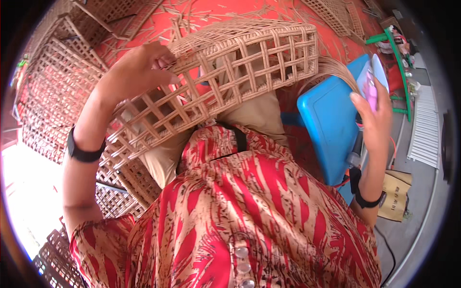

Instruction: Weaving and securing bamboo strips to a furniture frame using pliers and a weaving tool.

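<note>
Across my lap lies an open-weave wicker panel (240, 72) of tan strands, with a braided upper rim and square gaps. My left hand (139, 72) is at its left part, fingers curled and thumb stretched along the weave. On the right, my right hand (376, 113) is closed round a pink object (370, 91), like a tool handle; its working end is unclear. This hand is above the right edge of a blue plastic stool or small table (326, 113). A bundle of long loose strands (338, 69) runs from the panel's right end toward it.
Large woven wicker pieces (57, 91) stand at the left, and another woven piece (331, 17) lies at the far right. Cut strands litter the red floor covering (192, 9). At right are a green frame (398, 62), a brown packet (396, 197) and a dark cable (388, 245).
</note>
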